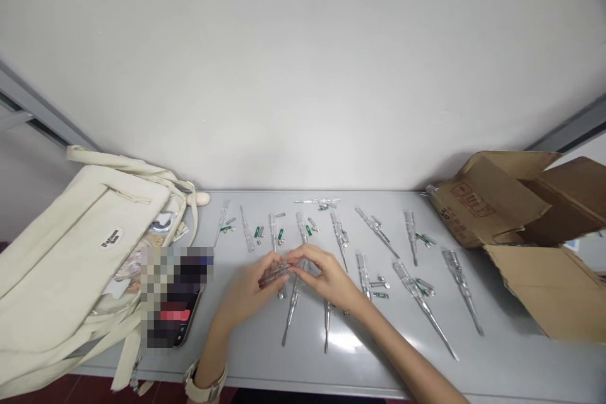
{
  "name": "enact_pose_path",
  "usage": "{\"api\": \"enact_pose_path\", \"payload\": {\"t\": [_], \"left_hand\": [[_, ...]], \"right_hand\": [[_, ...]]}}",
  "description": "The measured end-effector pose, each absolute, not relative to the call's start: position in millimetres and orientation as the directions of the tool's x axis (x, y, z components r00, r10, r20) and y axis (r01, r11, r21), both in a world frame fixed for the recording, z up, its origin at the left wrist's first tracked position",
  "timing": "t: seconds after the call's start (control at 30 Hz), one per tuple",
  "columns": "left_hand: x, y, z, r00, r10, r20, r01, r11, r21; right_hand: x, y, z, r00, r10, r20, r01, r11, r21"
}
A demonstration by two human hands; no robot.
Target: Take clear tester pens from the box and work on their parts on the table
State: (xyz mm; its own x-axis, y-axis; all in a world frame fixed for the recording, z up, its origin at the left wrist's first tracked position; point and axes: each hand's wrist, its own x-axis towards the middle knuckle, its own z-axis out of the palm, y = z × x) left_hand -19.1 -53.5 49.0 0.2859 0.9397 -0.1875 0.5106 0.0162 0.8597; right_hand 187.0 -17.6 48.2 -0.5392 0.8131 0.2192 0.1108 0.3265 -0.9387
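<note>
Near the middle of the grey table point(265, 360), my left hand point(250, 287) is closed round a clear handle point(273, 274). The fingertips of my right hand point(319, 271) pinch at the right end of that handle; any small part between them is too small to make out. Clear-handled screwdrivers lie in rows around both hands, one point(294, 303) just below the fingers and another point(426, 309) to the right. Beside many of them are small green boards point(281, 235) and silvery cylinders point(379, 284).
A cream bag point(71, 233) covers the table's left end, with a partly pixelated phone point(182, 322) beside it. At the right stands an open cardboard box point(468, 208), its flaps spread over the table. A pale wall point(303, 76) rises behind.
</note>
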Motion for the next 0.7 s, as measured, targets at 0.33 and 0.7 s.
{"api": "enact_pose_path", "payload": {"t": [0.33,0.7], "left_hand": [[-20.9,-51.8,46.1,0.283,0.936,-0.211,0.51,0.039,0.859],[-21.7,-52.5,48.5,0.282,0.933,-0.224,0.471,0.069,0.879]], "right_hand": [[187.0,-17.1,45.7,-0.524,0.836,0.165,0.143,0.278,-0.95],[186.5,-15.0,41.1,-0.499,0.841,0.207,0.1,0.293,-0.951]]}}
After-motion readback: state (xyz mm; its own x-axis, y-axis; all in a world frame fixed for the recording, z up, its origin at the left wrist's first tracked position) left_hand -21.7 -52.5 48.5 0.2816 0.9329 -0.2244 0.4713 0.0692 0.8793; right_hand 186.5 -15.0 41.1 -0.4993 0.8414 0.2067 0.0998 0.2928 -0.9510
